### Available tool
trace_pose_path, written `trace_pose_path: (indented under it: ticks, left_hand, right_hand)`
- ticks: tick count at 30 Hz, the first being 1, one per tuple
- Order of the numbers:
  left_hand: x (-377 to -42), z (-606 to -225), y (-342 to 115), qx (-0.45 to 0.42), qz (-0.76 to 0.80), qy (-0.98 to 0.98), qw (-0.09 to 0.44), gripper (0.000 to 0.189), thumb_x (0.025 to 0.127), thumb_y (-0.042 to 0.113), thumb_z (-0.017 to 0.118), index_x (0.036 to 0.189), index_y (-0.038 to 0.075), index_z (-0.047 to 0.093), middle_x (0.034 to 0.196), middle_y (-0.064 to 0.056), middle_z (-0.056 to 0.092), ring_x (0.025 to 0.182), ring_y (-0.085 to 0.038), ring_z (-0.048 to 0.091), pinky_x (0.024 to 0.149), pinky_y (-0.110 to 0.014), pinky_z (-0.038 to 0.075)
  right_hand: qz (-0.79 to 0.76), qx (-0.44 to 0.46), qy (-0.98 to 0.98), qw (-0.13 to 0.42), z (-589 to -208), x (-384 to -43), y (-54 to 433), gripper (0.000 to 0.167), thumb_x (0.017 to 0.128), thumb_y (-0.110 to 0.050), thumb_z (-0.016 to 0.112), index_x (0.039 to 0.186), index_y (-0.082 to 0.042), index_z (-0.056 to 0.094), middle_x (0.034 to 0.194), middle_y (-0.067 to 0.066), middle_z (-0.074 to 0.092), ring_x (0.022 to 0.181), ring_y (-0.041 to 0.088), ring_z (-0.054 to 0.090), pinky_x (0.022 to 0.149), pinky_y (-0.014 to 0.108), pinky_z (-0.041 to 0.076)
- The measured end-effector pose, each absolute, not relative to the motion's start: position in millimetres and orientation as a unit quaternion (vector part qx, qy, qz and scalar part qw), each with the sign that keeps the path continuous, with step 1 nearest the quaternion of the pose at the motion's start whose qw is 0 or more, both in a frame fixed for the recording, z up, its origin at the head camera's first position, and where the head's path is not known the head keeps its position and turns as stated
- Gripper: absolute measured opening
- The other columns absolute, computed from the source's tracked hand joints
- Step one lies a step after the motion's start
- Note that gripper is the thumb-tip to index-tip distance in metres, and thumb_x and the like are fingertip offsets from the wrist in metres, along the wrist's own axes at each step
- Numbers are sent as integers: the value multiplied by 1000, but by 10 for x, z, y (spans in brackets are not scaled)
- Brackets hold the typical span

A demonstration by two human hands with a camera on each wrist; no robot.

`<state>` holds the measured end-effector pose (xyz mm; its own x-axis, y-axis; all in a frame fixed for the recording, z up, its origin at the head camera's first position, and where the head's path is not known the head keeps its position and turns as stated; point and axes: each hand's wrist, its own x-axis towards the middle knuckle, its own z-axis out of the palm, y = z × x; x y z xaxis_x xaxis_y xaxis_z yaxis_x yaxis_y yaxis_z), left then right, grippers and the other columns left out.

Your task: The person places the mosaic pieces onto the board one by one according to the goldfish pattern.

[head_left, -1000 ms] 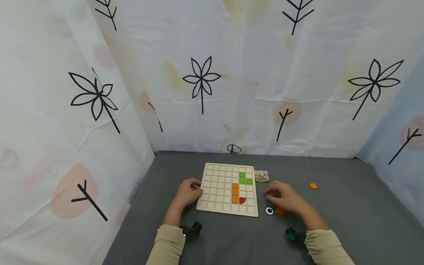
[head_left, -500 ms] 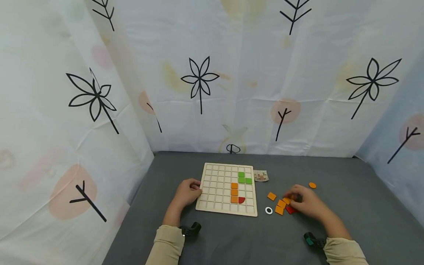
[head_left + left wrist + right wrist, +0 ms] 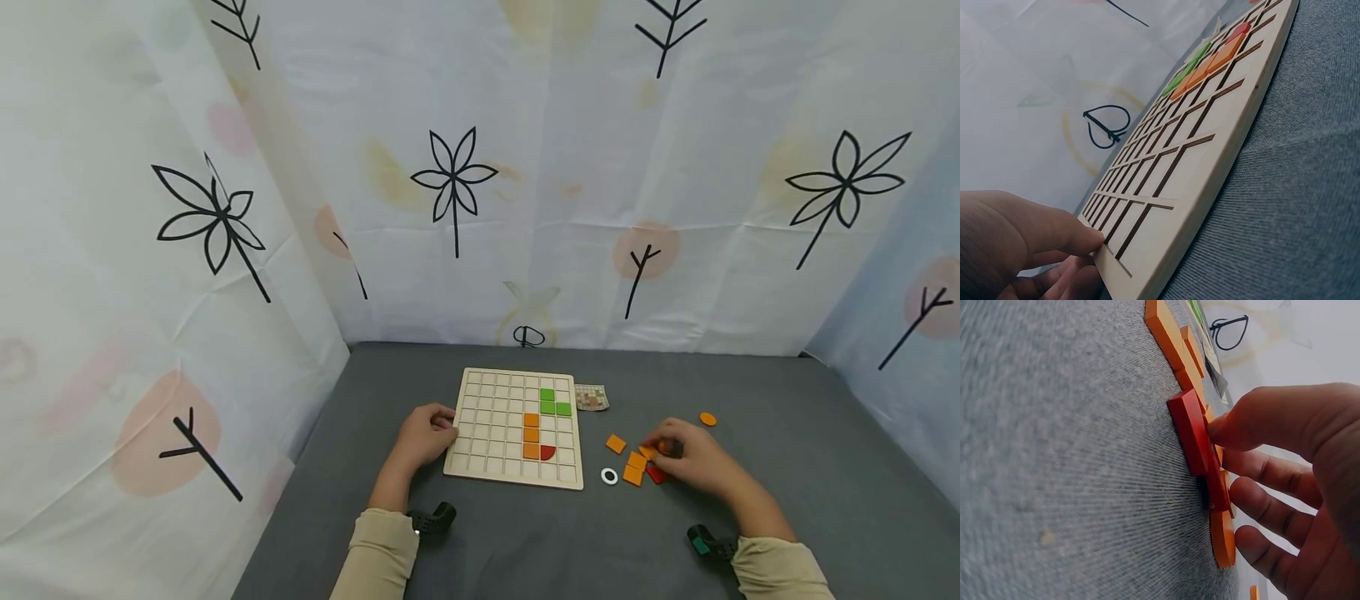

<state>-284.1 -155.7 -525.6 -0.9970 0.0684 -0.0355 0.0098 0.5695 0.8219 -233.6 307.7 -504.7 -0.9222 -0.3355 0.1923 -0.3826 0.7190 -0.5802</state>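
Note:
A wooden grid board (image 3: 487,429) lies on the grey table, with green squares (image 3: 548,407), a column of orange squares (image 3: 531,436) and a red rounded piece (image 3: 548,452) in its cells. My left hand (image 3: 422,437) pinches the board's left edge; in the left wrist view the thumb (image 3: 1088,239) rests on the rim, the other fingers lower. My right hand (image 3: 690,454) is at the loose pieces right of the board, thumb and index finger pinching an orange tile (image 3: 647,451). Beside the thumb in the right wrist view lie red pieces (image 3: 1192,434), partly overlapping.
Loose orange squares (image 3: 633,475), another orange square (image 3: 616,443) and a white ring with a black centre (image 3: 609,476) lie right of the board. Farther right is an orange disc (image 3: 708,419). A small pattern card (image 3: 592,397) touches the board's far right corner.
My right hand has moved right, from beside the board to the loose pieces, uncovering several orange tiles. In the last half second the red piece shifted slightly left. My left hand stays put.

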Motion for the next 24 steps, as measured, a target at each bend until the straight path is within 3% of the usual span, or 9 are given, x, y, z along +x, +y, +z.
trace_pose_path:
  ticks: [6, 16, 24]
  left_hand:
    - [-2835, -5242, -1556, 25, 467, 883, 31, 30, 94, 11, 74, 123, 4, 74, 100, -8, 71, 84, -17, 66, 74, -38, 55]
    - [-2832, -5237, -1555, 18, 466, 884, 35, 29, 94, 13, 75, 122, 5, 74, 101, -8, 72, 88, -18, 68, 77, -39, 56]
    - [-2837, -5234, -1555, 19, 464, 885, 33, 29, 94, 13, 75, 122, 5, 75, 100, -7, 72, 87, -17, 67, 77, -39, 55]
  right_hand:
    - [322, 186, -928, 29, -5039, -2346, 3057, 15, 92, -5, 80, 104, -14, 80, 100, -1, 66, 76, 1, 47, 65, 26, 44]
    - [317, 175, -932, -3, -5018, -2391, 3035, 16, 90, -9, 83, 105, -12, 81, 106, 4, 69, 80, 5, 52, 67, 27, 48]
    - [306, 177, -935, 20, -5047, -2453, 3003, 13, 90, -11, 84, 102, -12, 81, 103, 2, 72, 78, 0, 53, 67, 26, 49]
